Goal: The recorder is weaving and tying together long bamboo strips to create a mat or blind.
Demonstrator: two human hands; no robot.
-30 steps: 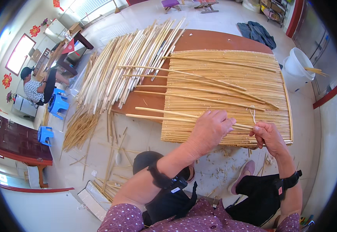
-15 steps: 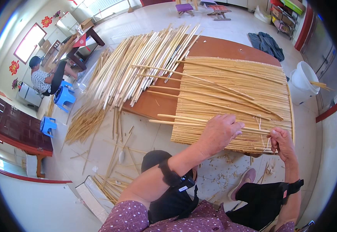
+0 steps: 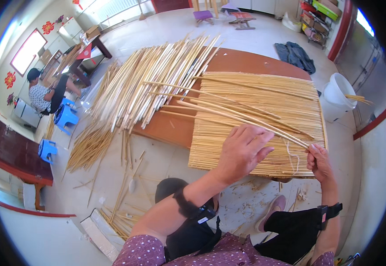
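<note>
My right hand (image 3: pixel 320 163) pinches the right ends of two pale, peeled stalks (image 3: pixel 239 117), which slant up to the left above a woven stalk mat (image 3: pixel 213 148). Below the stalks' middle is my left hand (image 3: pixel 244 148), its fingers apart and holding nothing. Between the two hands a loose white string (image 3: pixel 294 156) lies across the mat's near part. Several more single stalks (image 3: pixel 263 88) rest on top of the mat, some poking past its left edge.
A brown table (image 3: pixel 246 60) carries the mat and a large heap of stalks (image 3: pixel 157 71). White buckets (image 3: pixel 338 95) stand at the right. Stalks and shavings litter the floor. Blue stools (image 3: pixel 65 116) and a seated person (image 3: pixel 40 95) are at the far left.
The two held stalks have swung so their left ends point farther away. My left hand has come off them, moving left and opening; the right still pinches their ends.
</note>
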